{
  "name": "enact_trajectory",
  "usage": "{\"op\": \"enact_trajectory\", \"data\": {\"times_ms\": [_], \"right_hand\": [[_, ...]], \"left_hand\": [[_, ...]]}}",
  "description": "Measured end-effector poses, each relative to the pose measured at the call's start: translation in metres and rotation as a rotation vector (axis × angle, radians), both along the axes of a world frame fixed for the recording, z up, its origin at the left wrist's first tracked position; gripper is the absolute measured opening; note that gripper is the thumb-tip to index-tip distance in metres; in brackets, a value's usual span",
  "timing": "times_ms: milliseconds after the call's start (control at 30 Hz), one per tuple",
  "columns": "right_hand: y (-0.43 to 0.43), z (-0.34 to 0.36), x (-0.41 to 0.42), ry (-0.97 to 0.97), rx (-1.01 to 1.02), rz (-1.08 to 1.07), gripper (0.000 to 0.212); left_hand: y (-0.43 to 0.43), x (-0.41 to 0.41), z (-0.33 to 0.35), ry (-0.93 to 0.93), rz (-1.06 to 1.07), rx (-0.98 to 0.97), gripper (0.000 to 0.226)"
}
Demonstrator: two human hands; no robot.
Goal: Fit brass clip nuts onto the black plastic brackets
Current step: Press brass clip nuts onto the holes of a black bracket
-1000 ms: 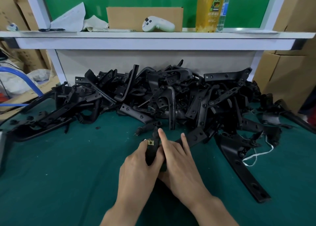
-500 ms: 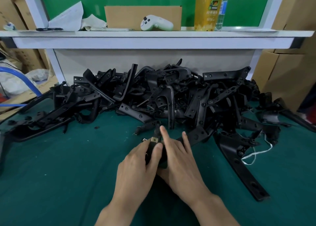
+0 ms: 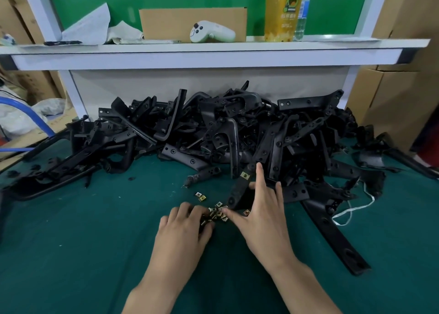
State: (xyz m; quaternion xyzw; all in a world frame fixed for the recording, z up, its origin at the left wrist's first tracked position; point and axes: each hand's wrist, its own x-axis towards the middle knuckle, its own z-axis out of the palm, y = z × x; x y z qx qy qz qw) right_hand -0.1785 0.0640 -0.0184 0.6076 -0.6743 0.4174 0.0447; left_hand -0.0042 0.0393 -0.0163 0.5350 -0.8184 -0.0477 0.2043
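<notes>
Green tabletop (image 3: 71,254) holds a big pile of black brackets (image 3: 213,128) in the middle. Below it, the right hand (image 3: 263,213) lies on one bracket (image 3: 238,190) with straight fingers. The left hand (image 3: 183,230) curls over the little brass nuts (image 3: 217,215); I cannot tell if it holds one.

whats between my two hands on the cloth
A small heap of brass clip nuts, between left hand and right hand on the green cloth; head view shows it.
</notes>
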Motion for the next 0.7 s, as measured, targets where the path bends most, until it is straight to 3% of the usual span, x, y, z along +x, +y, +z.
{"op": "enact_trajectory", "data": {"times_ms": [333, 533, 700], "right_hand": [[-0.0008, -0.0012, -0.0005, -0.022, 0.012, -0.009, 0.119], [-0.0011, -0.0009, -0.0017, -0.061, 0.004, -0.027, 0.118], [-0.0013, -0.0005, -0.0022, -0.086, 0.004, -0.024, 0.118]], "left_hand": [[0.0011, -0.0020, 0.0041, 0.237, 0.020, -0.096, 0.014], [0.0006, -0.0020, 0.0057, 0.297, 0.070, 0.006, 0.029], [-0.0014, -0.0013, 0.0074, 0.493, 0.111, 0.063, 0.015]]}}
